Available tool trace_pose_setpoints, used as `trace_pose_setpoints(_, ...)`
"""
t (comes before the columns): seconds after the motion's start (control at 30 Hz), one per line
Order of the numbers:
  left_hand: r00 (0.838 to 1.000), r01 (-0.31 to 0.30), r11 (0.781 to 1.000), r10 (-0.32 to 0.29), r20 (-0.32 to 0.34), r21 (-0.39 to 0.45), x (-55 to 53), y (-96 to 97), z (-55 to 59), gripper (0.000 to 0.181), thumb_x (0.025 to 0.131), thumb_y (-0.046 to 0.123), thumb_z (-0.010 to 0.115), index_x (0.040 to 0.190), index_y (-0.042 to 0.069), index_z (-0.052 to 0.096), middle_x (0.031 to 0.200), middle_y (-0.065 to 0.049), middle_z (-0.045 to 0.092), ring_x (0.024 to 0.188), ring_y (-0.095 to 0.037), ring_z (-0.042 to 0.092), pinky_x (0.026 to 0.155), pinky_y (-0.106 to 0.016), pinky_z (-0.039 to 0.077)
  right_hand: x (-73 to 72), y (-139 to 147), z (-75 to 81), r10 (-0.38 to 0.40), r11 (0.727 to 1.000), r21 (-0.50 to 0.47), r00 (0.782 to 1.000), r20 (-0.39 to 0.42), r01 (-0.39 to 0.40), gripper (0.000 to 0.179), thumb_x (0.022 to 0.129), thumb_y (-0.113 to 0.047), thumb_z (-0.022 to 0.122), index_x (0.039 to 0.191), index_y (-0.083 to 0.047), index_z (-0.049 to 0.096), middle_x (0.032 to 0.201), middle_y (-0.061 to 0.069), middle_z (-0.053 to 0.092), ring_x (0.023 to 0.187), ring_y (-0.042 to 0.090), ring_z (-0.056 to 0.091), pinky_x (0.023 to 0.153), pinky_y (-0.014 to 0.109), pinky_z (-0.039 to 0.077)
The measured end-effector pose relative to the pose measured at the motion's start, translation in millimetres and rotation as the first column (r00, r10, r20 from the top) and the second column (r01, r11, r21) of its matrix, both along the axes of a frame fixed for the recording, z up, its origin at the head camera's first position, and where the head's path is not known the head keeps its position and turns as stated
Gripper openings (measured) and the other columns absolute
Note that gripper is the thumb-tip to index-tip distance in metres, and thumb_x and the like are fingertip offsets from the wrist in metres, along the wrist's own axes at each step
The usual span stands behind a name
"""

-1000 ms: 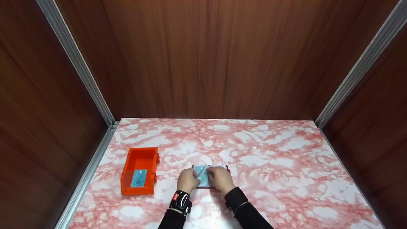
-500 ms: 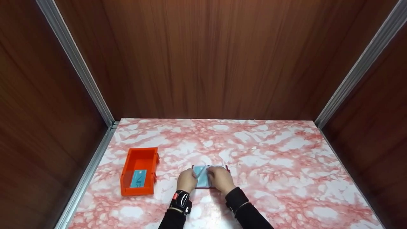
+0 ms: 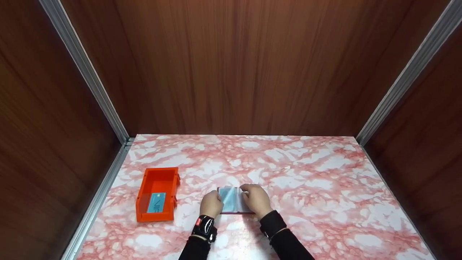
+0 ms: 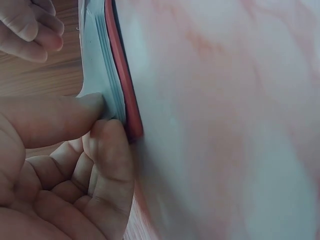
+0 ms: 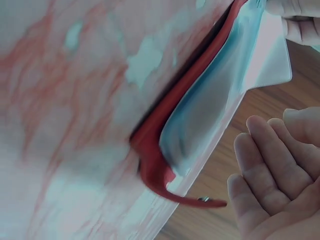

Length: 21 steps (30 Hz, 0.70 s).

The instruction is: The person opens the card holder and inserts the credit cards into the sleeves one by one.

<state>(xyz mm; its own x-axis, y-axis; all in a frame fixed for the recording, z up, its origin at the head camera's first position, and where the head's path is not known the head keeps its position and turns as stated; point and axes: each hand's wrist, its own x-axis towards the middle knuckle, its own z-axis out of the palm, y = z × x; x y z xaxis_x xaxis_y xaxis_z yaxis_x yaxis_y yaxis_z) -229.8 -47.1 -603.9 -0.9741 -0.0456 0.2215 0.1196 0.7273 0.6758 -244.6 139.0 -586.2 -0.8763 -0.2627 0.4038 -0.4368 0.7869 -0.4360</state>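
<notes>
A red card holder (image 3: 236, 213) lies open on the table, its clear plastic sleeves (image 3: 231, 202) spread on top and something light blue showing through. My left hand (image 3: 212, 204) is at its left side. In the left wrist view, the thumb and index finger of my left hand (image 4: 75, 160) pinch the stacked sleeves (image 4: 107, 70) beside the red cover (image 4: 122, 75). My right hand (image 3: 258, 199) is at the right side. In the right wrist view, my right hand (image 5: 277, 175) has loosely bent fingers apart from the holder's strap (image 5: 185, 200), which bears a metal snap.
An orange bin (image 3: 155, 216) stands to the left of the hands, with a light blue card (image 3: 156, 203) marked "VIP" inside. The pink-and-white marbled table (image 3: 317, 202) extends around them. Brown wood-look panels (image 3: 238, 68) enclose the back and both sides.
My right hand has let go of the sleeves and moved slightly right. The sleeves now lie spread toward the right. My left hand stays at the holder's left side.
</notes>
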Motion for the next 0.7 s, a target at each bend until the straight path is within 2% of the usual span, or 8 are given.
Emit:
trace_pose_setpoints(0.17, 1.0, -0.008, 1.0, 0.008, -0.006, 0.002, 0.1, 0.0, 0.5, 0.017, 0.067, -0.009, 0.064, 0.069, 0.006, 0.056, 0.066, -0.006, 0.059, 0.063, -0.028, 0.057, 0.061, -0.042, 0.048, 0.1, 6, -1.8, -0.023, 1.0, 0.006, 1.0, -0.001, 0.023, 0.017, 0.082, -0.004, 0.075, 0.098, -0.003, 0.074, 0.092, 0.009, 0.073, 0.089, 0.031, 0.068, 0.079, 0.044, 0.053)
trace_pose_setpoints(0.43, 0.999, -0.014, 1.0, 0.013, 0.037, 0.026, 0.0, -0.9, 2.3, 0.015, 0.065, -0.007, 0.064, 0.074, 0.004, 0.058, 0.068, -0.006, 0.059, 0.066, -0.028, 0.057, 0.063, -0.043, 0.048, -0.6, 12, -8.3, -0.071, 0.996, 0.051, 0.997, 0.029, 0.069, 0.017, 0.08, -0.007, 0.077, 0.096, -0.004, 0.074, 0.095, 0.011, 0.072, 0.094, 0.032, 0.066, 0.085, 0.044, 0.051)
trace_pose_setpoints(0.7, 0.998, -0.012, 1.0, 0.011, 0.069, 0.015, 1.1, -2.7, 2.4, 0.02, 0.065, -0.004, 0.072, 0.08, 0.0, 0.058, 0.073, -0.01, 0.06, 0.072, -0.033, 0.06, 0.069, -0.047, 0.049, 1.5, 14, -10.3, -0.095, 0.993, 0.071, 0.994, 0.052, 0.092, 0.019, 0.078, -0.005, 0.077, 0.097, -0.004, 0.073, 0.097, 0.012, 0.071, 0.095, 0.033, 0.065, 0.084, 0.045, 0.052)
